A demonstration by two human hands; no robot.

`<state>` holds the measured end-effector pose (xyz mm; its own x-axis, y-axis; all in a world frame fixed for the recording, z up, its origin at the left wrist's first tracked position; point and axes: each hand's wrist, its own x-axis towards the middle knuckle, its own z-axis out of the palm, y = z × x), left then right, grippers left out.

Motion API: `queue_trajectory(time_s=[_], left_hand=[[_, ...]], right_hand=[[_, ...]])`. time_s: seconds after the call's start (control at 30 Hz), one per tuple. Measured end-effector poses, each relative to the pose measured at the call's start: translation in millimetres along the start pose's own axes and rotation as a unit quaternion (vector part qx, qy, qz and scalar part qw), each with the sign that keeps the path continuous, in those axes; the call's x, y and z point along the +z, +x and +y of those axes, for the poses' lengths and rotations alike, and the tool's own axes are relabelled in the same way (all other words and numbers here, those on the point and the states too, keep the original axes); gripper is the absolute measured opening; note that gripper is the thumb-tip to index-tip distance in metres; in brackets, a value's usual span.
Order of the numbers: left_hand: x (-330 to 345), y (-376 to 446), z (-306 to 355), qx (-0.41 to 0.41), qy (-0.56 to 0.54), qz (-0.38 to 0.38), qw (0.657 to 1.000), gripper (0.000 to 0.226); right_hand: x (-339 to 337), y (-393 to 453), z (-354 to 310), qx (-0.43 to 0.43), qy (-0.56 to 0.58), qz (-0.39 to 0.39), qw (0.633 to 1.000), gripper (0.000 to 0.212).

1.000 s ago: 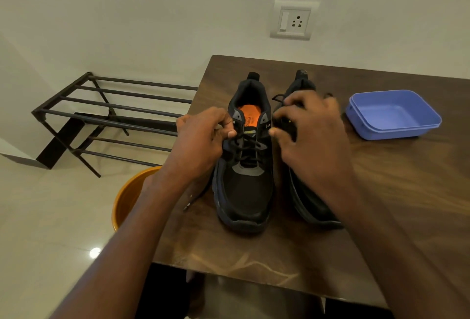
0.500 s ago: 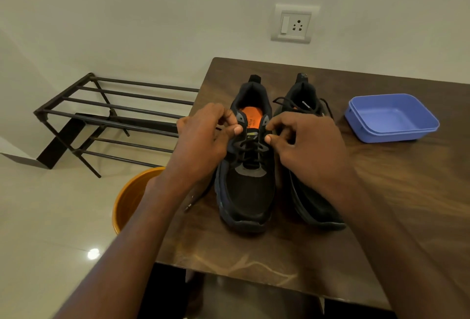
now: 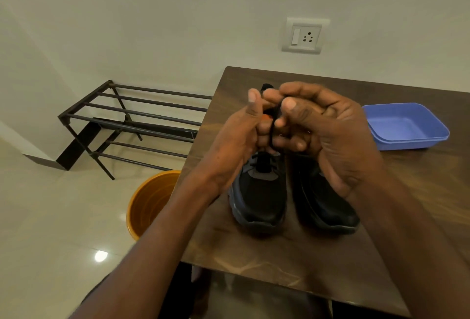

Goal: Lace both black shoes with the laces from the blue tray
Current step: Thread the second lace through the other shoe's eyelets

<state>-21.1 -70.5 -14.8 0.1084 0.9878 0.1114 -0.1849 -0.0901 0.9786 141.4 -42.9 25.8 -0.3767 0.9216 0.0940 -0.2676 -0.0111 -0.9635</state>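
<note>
Single head-worn wide-angle view, forward and down, close over the table [image 3: 419, 191].

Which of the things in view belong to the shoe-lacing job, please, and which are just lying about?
Part of the job:
left shoe
right shoe
black lace, held between left hand and right hand
blue tray, no laces visible in it

Just lying about:
orange bucket
metal rack
wall socket
</note>
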Motion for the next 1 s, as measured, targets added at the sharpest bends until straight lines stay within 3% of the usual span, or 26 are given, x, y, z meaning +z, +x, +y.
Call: queue_trajectory(time_s=[0.1, 0.23, 0.3, 0.37, 0.4, 0.43, 0.47, 0.53, 0.63, 0.73, 0.83, 0.9, 1.0], left_hand=[[-7.6, -3.1, 1.3, -0.007, 0.034, -0.051, 0.998, 0.044], [-18.7, -3.6, 1.9, 0.003, 0.004, 0.015, 1.000, 0.035], [-24.2, -3.2, 3.1, 0.012, -0.034, 0.069, 0.997, 0.030], [-27.9, -2.3, 2.7, 0.018, -0.059, 0.106, 0.993, 0.026], [-28.6, -2.1, 1.0, 0.020, -0.051, 0.116, 0.992, 0.024], [-26.9, -1.3, -0.8, 0.021, -0.035, 0.123, 0.992, 0.022], [-25.0, -0.7, -3.2, 0.021, -0.016, 0.125, 0.992, 0.020], [-19.5, 0.3, -7.1, 0.019, 0.011, 0.115, 0.993, 0.020], [-14.8, 0.1, -10.1, 0.011, 0.024, 0.099, 0.995, 0.026], [-17.9, -0.1, -10.0, 0.014, 0.027, 0.103, 0.994, 0.025], [-25.8, 0.4, -8.8, 0.020, 0.023, 0.129, 0.991, 0.018], [-29.4, 0.8, -9.7, 0.020, 0.029, 0.147, 0.989, 0.016], [-28.1, 1.3, -10.1, 0.022, 0.055, 0.140, 0.988, 0.020]], right_hand=[[-13.4, 1.9, -2.3, 0.011, 0.003, 0.078, 0.997, 0.016], [-41.2, 9.2, 2.4, 0.002, -0.108, 0.235, 0.966, 0.009], [-60.7, 13.1, 8.0, 0.003, -0.343, 0.285, 0.895, 0.012], [-67.1, 11.1, 12.4, 0.025, -0.573, 0.262, 0.777, 0.015], [-63.3, 9.8, 14.6, 0.014, -0.626, 0.237, 0.743, 0.019], [-57.9, 9.8, 17.1, -0.020, -0.637, 0.213, 0.740, 0.024], [-49.9, 9.3, 19.3, -0.064, -0.620, 0.180, 0.761, 0.025], [-32.0, 9.0, 22.9, -0.126, -0.535, 0.086, 0.831, 0.023], [-18.0, 7.4, 27.3, -0.111, -0.449, 0.004, 0.887, 0.009], [-25.6, 8.0, 26.8, -0.098, -0.479, 0.120, 0.864, 0.010], [-41.0, 11.1, 22.9, -0.045, -0.571, 0.221, 0.790, 0.018], [-41.2, 11.0, 25.9, -0.050, -0.636, 0.208, 0.741, 0.033], [-21.5, 9.7, 32.0, -0.176, -0.633, 0.121, 0.744, 0.055]])
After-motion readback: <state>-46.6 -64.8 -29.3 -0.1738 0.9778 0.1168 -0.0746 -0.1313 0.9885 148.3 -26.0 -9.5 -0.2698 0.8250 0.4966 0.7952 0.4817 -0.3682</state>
